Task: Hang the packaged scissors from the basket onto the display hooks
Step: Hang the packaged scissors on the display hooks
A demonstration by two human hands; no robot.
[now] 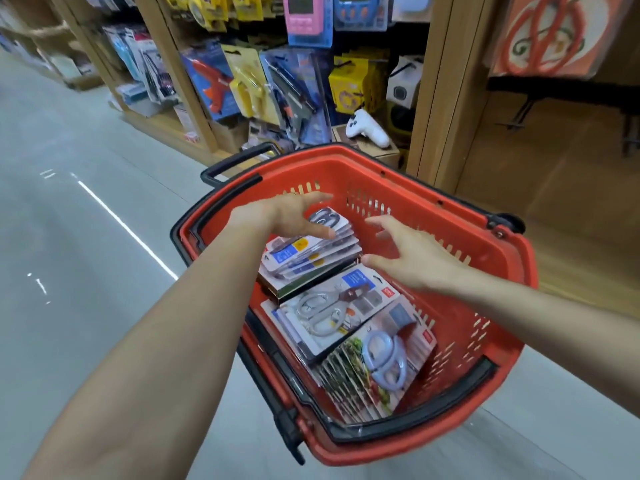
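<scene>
Both hands, left hand (294, 216) and right hand (412, 254), hover spread and empty over the basket (485, 244), scissor packs (311, 251) right under our fingertips, so we'd pinch one top pack by its card edge, not the whole stack.

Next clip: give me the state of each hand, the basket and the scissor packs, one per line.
Left hand: open, fingers spread above the far pack stack, holding nothing.
Right hand: open, reaching into the basket, holding nothing.
Basket: on the floor, handles folded down, loaded.
Far stack: fanned, lying in basket.
Middle stack: lying flat.
Near stack: fanned, leaning.
</scene>
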